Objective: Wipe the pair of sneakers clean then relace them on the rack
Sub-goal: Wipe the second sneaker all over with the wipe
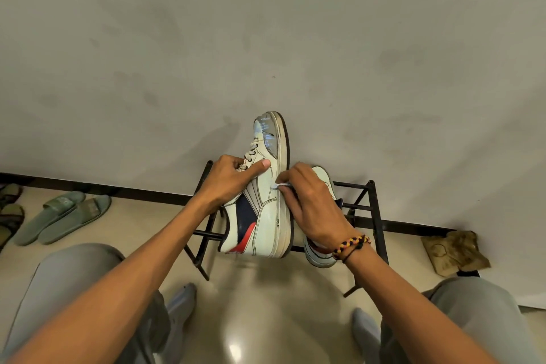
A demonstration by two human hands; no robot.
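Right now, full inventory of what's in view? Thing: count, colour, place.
held sneaker: 1, white with navy and red, tipped on its side over the rack
second sneaker: 1, white, on the rack behind the right hand
wipe: 1, white, against the held sneaker
rack: 1, black, by the wall
slides: 2, green, floor left
bag: 1, brown, crumpled, floor right
left hand: holds sneaker
right hand: fingers pinch wipe

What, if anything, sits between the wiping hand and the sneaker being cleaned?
Only the small white wipe, pinched in the right hand and pressed against the side of the held sneaker near its sole edge. The left hand grips the sneaker's laced top. Nothing else visible intervenes.
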